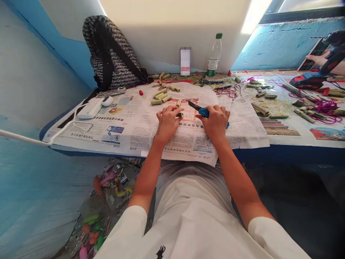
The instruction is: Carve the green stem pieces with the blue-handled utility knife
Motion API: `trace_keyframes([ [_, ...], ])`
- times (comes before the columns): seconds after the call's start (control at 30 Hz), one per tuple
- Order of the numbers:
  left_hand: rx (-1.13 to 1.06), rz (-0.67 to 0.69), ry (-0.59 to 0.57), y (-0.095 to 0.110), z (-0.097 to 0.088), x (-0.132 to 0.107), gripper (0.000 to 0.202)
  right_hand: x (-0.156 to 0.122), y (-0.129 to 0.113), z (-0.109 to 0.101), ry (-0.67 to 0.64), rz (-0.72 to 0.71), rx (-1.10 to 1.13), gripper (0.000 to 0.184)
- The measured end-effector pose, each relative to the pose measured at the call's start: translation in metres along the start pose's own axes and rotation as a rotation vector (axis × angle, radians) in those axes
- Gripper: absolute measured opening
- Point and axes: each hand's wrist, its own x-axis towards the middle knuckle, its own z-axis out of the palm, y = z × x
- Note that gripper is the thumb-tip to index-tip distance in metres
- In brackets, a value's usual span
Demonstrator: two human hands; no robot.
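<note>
My left hand (168, 120) is closed around a short bamboo tube (180, 114), whose cut end shows beside my fingers. In my right hand (216, 120) is a blue utility knife (202, 112). Its dark blade points up and left, apart from the tube. Both hands are just above the newspaper (145, 131) spread over the table. Beyond my left hand lie several cut bamboo pieces (161, 97), and one more piece (178, 103) rests close to my fingertips.
A patterned backpack (113, 54), a phone (185, 61) and a plastic bottle (214, 55) stand along the back. At left are a white box-shaped device (91, 108) and cable (54, 138). At right, bamboo scraps, purple string (323, 107) and a cordless drill (309, 80) lie near another person's hand (320, 57).
</note>
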Motion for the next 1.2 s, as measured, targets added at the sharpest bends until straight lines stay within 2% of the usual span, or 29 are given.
trace_keyframes([
  [0.1, -0.115, 0.064, -0.197, -0.008, -0.013, 0.001, 0.051, 0.000, 0.003, 0.002, 0.049, 0.013, 0.034, 0.051],
  [0.13, -0.177, 0.072, -0.182, -0.010, -0.016, 0.002, 0.050, 0.000, 0.004, 0.003, 0.052, 0.016, 0.042, 0.052],
  [0.27, -0.266, 0.039, 0.045, -0.013, -0.022, -0.001, 0.036, 0.001, 0.010, 0.007, 0.022, 0.021, 0.036, 0.051],
  [0.37, -0.264, 0.002, 0.093, -0.015, -0.022, -0.006, 0.032, 0.001, 0.014, 0.011, 0.032, 0.017, 0.015, 0.051],
  [0.6, -0.199, -0.005, 0.114, -0.017, -0.019, -0.012, 0.028, 0.000, 0.021, 0.016, 0.065, 0.021, 0.029, 0.046],
  [0.9, -0.135, 0.006, 0.081, -0.010, -0.017, -0.012, 0.019, -0.001, 0.005, 0.005, -0.004, 0.070, 0.088, 0.031],
  [1.2, -0.043, 0.026, 0.021, -0.007, -0.020, -0.012, 0.028, -0.001, 0.004, 0.002, -0.016, 0.073, 0.111, 0.030],
])
